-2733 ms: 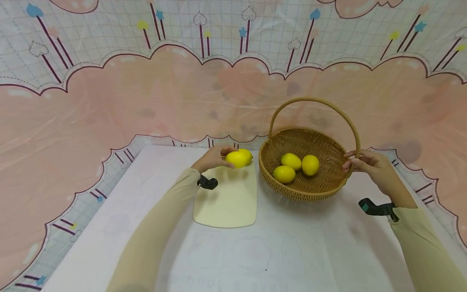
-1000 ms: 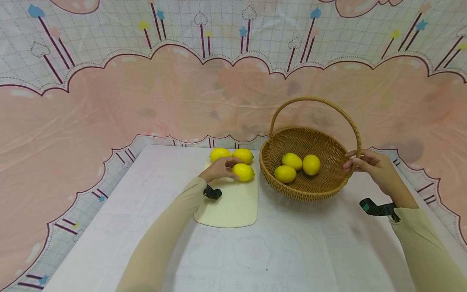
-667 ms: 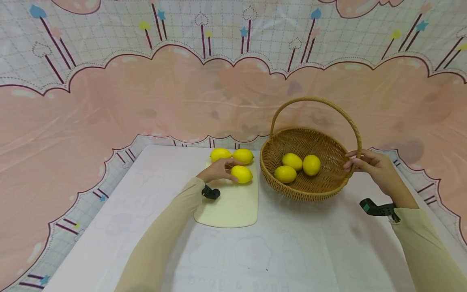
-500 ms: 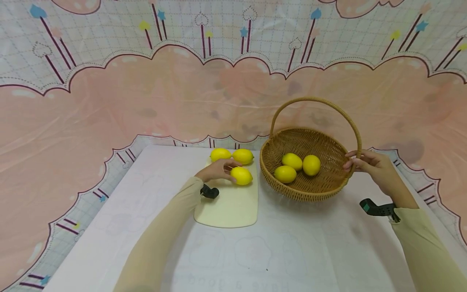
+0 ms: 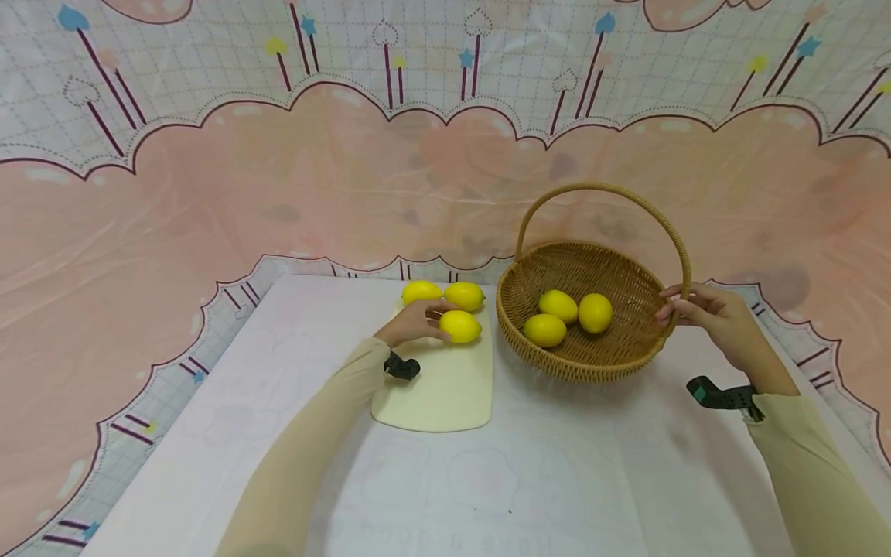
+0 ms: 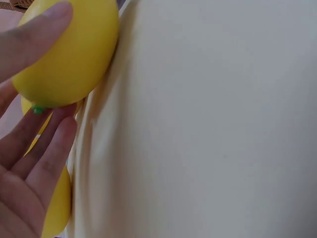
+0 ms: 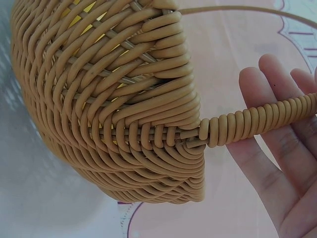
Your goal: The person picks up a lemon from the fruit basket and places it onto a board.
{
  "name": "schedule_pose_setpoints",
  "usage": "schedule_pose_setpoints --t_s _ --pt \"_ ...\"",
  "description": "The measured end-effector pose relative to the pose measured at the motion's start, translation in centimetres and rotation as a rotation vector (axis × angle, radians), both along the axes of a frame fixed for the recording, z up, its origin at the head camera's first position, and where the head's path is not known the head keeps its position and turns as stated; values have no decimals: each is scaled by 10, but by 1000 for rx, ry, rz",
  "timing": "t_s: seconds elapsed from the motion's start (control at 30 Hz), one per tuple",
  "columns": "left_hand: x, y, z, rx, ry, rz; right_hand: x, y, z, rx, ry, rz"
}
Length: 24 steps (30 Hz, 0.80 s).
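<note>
Though board (image 5: 433, 396) contact is unclear, one lemon (image 5: 462, 327) sits inside the left grip (image 5: 412, 322).

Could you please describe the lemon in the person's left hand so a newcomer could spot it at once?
On the white table, find the wicker basket and, to its left in the head view, the cream board. Two lemons sit at the board's far end; yours is the nearer lemon, the only one the left hand holds.
</note>
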<state>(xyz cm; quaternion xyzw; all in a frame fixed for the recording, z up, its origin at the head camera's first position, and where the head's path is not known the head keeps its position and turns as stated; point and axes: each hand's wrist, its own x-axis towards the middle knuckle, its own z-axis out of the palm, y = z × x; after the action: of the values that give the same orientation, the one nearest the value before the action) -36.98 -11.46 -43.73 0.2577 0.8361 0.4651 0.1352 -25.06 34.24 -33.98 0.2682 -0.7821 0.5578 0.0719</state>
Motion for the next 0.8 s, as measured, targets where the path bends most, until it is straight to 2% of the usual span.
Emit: schedule_pose_setpoints --t_s 0.13,0.23,0.5,0.8 --pt "1 4 1 12 11 69 0 0 0 6 1 -4" --pt "2 8 2 29 4 96 0 0 1 13 3 -8" --pt "2 10 1 60 -10 114 0 0 0 27 2 -22" --pt "5 8 1 43 5 114 0 0 1 20 1 -16"
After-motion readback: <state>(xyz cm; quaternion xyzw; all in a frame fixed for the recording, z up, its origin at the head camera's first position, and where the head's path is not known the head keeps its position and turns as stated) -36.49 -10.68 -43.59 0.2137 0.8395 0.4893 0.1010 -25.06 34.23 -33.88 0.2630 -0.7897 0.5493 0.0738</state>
